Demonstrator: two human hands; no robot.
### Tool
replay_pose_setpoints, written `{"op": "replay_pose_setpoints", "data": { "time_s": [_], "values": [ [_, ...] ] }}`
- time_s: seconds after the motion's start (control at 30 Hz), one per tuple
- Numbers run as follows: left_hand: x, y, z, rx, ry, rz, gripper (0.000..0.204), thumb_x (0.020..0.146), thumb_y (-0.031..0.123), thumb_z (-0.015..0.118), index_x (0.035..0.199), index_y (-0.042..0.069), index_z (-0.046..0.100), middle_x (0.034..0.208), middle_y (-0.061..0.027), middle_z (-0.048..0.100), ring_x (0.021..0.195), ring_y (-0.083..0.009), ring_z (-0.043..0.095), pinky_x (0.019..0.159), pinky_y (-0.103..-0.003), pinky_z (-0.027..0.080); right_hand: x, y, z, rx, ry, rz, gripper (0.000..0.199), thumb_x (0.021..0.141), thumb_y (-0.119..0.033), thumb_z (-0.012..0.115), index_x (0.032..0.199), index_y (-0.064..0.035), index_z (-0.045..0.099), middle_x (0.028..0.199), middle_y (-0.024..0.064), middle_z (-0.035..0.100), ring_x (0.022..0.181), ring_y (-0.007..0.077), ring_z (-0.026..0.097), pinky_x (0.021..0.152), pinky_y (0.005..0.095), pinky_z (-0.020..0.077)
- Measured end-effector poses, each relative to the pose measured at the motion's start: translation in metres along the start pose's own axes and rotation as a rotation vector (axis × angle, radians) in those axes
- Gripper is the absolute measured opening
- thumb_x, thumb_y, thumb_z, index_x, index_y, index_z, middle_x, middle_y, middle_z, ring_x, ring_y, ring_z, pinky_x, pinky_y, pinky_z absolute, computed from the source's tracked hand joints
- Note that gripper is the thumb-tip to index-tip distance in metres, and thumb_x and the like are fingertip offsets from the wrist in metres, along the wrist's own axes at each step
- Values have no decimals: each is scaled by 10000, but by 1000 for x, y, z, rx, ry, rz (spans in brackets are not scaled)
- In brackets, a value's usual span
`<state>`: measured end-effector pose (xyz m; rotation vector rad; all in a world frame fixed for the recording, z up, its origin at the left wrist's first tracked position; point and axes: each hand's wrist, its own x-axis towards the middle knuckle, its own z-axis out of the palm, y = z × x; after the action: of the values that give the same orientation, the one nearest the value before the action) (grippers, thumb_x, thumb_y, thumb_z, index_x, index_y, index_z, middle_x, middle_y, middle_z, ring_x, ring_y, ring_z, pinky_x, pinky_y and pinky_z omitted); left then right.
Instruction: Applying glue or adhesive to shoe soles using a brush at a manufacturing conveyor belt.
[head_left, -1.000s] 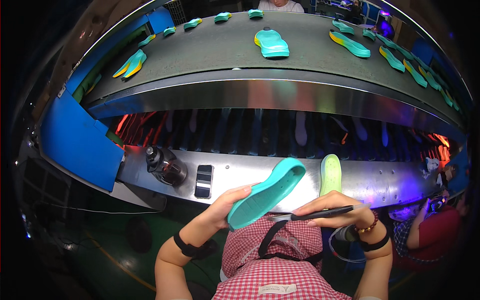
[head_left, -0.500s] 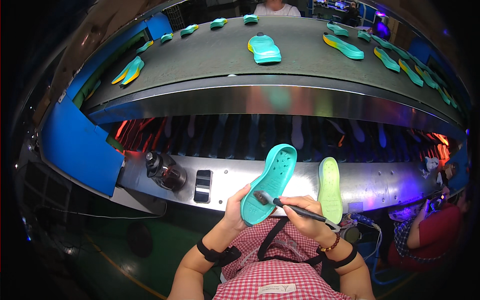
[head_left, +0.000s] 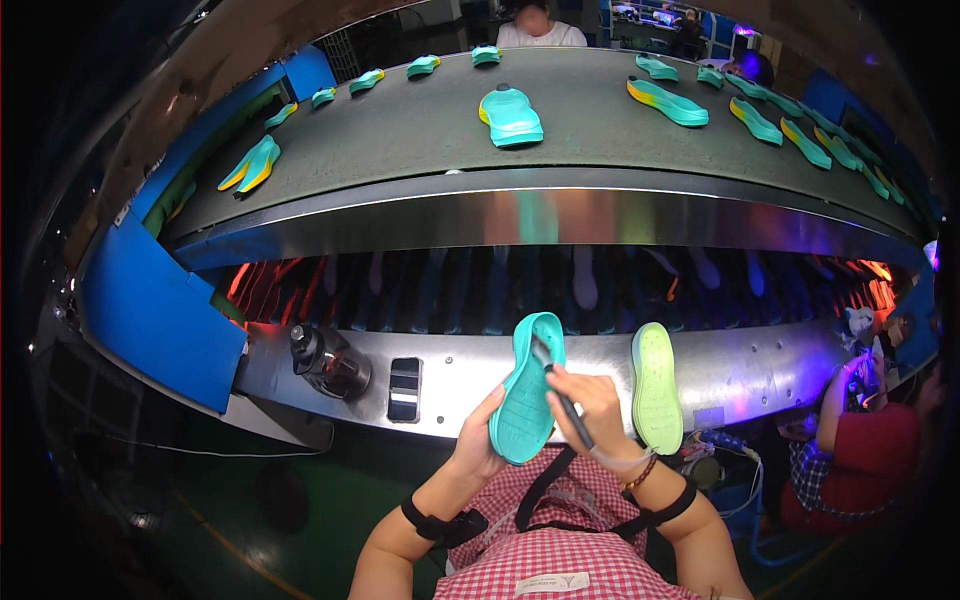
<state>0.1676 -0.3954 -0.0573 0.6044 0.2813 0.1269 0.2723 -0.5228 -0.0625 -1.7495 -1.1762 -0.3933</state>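
My left hand [head_left: 479, 436] grips a turquoise shoe sole [head_left: 522, 408] by its near left side, with the hollow inner face turned up. In my right hand [head_left: 594, 408] is a black-handled brush [head_left: 570, 410], with a thin pale tube or cord running from its rear end. The brush head reaches inside the sole near its far end, and the bristles are partly hard to see there. Just right of my right hand a pale green sole piece [head_left: 656, 390] lies on the metal ledge.
Left on the metal ledge [head_left: 460, 375] are a dark bottle [head_left: 328, 362] and a phone [head_left: 404, 389]. Beyond, turquoise-and-yellow soles [head_left: 511, 118] sit on a dark conveyor belt [head_left: 390, 130]. Below the belt, a lower opening holds more soles and red glow. A co-worker [head_left: 875, 455] sits at right.
The brush has moved from the near part of the sole to its far end. The sole has turned more upright and shifted slightly left and nearer.
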Motion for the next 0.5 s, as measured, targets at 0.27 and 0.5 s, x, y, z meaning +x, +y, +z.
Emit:
{"op": "replay_pose_setpoints", "data": {
  "time_s": [0.27,0.5],
  "values": [
    [1,7,-22,35,-6,10,471,938,309,276,1298,10,335,1202,-173,496,1041,-280,547,891,-402,460,-21,-43,-16,294,-192,-32,230,669,-64,664,892,-14,643,900,154,652,730,214,636,659,282,440],
    [-6,11,-14,50,-59,-71,543,916,367,244,1309,2,327,1247,-199,459,1088,-346,508,896,-514,428,5,-15,-67,624,-241,384,224,774,-40,611,995,-21,645,843,131,656,696,150,618,620,231,463]
  ]
}}
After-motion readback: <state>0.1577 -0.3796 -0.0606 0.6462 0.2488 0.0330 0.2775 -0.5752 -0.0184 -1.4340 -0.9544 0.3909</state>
